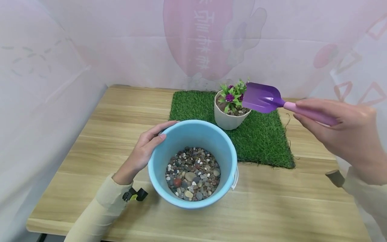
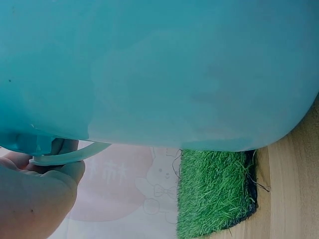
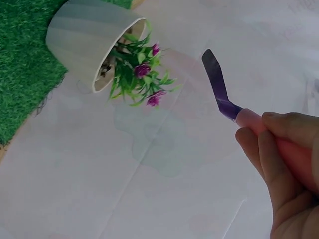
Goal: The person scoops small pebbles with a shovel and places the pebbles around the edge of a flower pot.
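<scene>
I see the left hand gripping the rim of the round light-blue plastic bucket, toward the worktop's front edge; my right hand closes round the pink-handled purple trowel, raised toward the back right corner.

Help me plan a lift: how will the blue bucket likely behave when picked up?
The bucket is probably bottom-heavy, since pebbles cover its base. They look loose, so may shift if tilted. Its smooth wall could feel slippery.

Curtained-off work corner, printed pale hangings as walls, wood-grain table, artificial grass mat
</scene>
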Demonstrator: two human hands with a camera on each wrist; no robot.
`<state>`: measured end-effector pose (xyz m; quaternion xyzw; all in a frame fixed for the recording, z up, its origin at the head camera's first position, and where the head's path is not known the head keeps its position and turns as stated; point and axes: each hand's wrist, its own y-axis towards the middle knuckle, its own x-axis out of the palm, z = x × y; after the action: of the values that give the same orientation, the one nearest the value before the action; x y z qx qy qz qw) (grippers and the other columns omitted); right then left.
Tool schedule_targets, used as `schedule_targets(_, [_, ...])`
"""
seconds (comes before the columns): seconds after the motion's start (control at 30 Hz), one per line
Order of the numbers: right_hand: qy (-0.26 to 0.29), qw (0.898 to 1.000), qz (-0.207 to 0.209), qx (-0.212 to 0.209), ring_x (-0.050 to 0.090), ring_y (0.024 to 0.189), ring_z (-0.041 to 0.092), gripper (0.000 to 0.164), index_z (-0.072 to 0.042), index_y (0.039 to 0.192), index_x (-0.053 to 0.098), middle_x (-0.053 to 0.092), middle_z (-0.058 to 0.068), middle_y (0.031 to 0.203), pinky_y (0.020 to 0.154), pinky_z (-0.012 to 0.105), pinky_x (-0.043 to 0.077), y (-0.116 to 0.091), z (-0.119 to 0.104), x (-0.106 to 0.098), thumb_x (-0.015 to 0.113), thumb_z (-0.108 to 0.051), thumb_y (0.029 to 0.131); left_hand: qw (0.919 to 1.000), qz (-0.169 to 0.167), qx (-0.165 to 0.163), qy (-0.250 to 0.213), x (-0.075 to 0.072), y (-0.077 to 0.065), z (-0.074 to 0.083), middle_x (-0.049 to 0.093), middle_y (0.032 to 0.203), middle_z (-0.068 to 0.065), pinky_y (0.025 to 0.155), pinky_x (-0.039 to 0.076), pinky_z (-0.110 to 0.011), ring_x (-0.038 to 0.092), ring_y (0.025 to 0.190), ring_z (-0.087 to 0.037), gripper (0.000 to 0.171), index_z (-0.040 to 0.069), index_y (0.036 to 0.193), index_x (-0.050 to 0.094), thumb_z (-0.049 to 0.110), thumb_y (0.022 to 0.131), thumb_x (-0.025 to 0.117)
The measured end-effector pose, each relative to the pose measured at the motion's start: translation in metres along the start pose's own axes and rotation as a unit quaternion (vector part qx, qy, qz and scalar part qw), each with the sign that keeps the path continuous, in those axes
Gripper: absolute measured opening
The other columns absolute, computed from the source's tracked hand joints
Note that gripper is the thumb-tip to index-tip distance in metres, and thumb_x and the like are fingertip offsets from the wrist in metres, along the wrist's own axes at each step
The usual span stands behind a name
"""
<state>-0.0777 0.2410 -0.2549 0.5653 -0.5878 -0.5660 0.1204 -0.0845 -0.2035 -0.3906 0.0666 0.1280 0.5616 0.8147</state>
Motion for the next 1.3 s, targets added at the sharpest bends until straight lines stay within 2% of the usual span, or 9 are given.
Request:
schedule_targets(0.33, [0.100,0.992,-0.066,-0.037,0.076,0.107,-0.001,0.041,0.012,0.099,0.079,0.081,0.016,0.106,0.089,0.007,0.060,0.010,-0.015,0.006,0.079,-0.029,0.097,1.0000,0.001,-0.005,-0.003,0.001,0.000,0.001,0.054,0.155,-0.024,0.095,0.066,-0.050,0.070,0.126,-0.021,0.044,-0.002,0.153,0.050,0.010,0.112,0.042])
schedule_targets(0.43, [0.113,0.990,-0.075,-0.045,0.076,0.105,-0.001,0.047,0.012,0.098,0.079,0.081,0.008,0.111,0.087,0.007,0.060,0.012,-0.017,0.009,0.076,-0.035,0.098,1.0000,0.002,-0.006,-0.004,0.001,0.000,0.001,0.054,0.155,-0.024,0.095,0.066,-0.051,0.070,0.126,-0.021,0.044,-0.001,0.153,0.051,0.010,0.112,0.042])
schedule_targets(0.57, [0.112,0.989,-0.081,-0.052,0.075,0.102,-0.005,0.055,0.012,0.096,0.078,0.079,-0.004,0.114,0.082,0.006,0.060,0.012,-0.017,0.013,0.073,-0.043,0.099,1.0000,0.002,-0.007,-0.003,0.001,0.000,0.001,0.055,0.154,-0.024,0.095,0.067,-0.050,0.070,0.125,-0.020,0.044,-0.001,0.154,0.050,0.010,0.112,0.041])
schedule_targets(0.8, [0.057,0.989,-0.096,-0.095,0.070,0.104,-0.014,0.050,0.000,0.092,0.083,0.083,0.009,0.094,0.080,0.001,0.057,0.013,-0.020,0.022,0.068,-0.047,0.102,1.0000,0.001,-0.006,0.000,0.001,0.000,0.002,0.055,0.154,-0.024,0.095,0.067,-0.048,0.070,0.125,-0.018,0.044,-0.002,0.154,0.050,0.010,0.112,0.041])
schedule_targets(1.0, [0.048,0.977,-0.164,-0.125,0.077,0.082,-0.001,0.044,-0.008,0.098,0.085,0.083,0.004,0.091,0.070,0.005,0.060,0.017,-0.030,0.028,0.062,-0.045,0.106,1.0000,-0.001,-0.002,0.003,0.000,0.001,0.001,0.055,0.154,-0.024,0.095,0.067,-0.049,0.070,0.126,-0.020,0.044,-0.001,0.154,0.050,0.010,0.113,0.041])
schedule_targets(1.1, [0.045,0.967,-0.213,-0.131,0.074,0.069,0.003,0.040,-0.011,0.104,0.084,0.083,0.000,0.093,0.060,0.007,0.058,0.021,-0.036,0.032,0.059,-0.042,0.108,1.0000,0.001,0.000,0.007,0.000,0.000,0.001,0.055,0.154,-0.023,0.096,0.067,-0.049,0.070,0.126,-0.020,0.043,0.000,0.153,0.051,0.009,0.112,0.041])
schedule_targets(1.13, [0.050,0.964,-0.228,-0.130,0.074,0.068,0.003,0.032,-0.011,0.106,0.084,0.083,0.000,0.095,0.058,0.008,0.058,0.022,-0.037,0.034,0.064,-0.036,0.107,1.0000,0.002,0.001,0.007,0.000,0.000,0.001,0.055,0.154,-0.023,0.096,0.066,-0.048,0.070,0.126,-0.019,0.043,0.000,0.153,0.051,0.009,0.112,0.041])
schedule_targets(1.2, [0.060,0.958,-0.250,-0.128,0.073,0.067,0.003,0.015,-0.011,0.107,0.084,0.083,0.000,0.095,0.057,0.008,0.058,0.022,-0.038,0.040,0.076,-0.021,0.099,0.9999,0.004,0.002,0.010,0.000,0.000,0.001,0.055,0.154,-0.023,0.096,0.067,-0.047,0.070,0.126,-0.018,0.043,-0.001,0.153,0.051,0.009,0.112,0.041])
schedule_targets(1.3, [0.061,0.951,-0.281,-0.114,0.077,0.072,0.005,0.026,-0.011,0.105,0.084,0.084,-0.001,0.095,0.062,0.010,0.062,0.022,-0.041,0.048,0.086,0.000,0.081,1.0000,0.005,0.002,0.008,0.001,0.000,0.001,0.055,0.154,-0.024,0.094,0.067,-0.047,0.070,0.125,-0.017,0.043,-0.002,0.153,0.051,0.009,0.112,0.041])
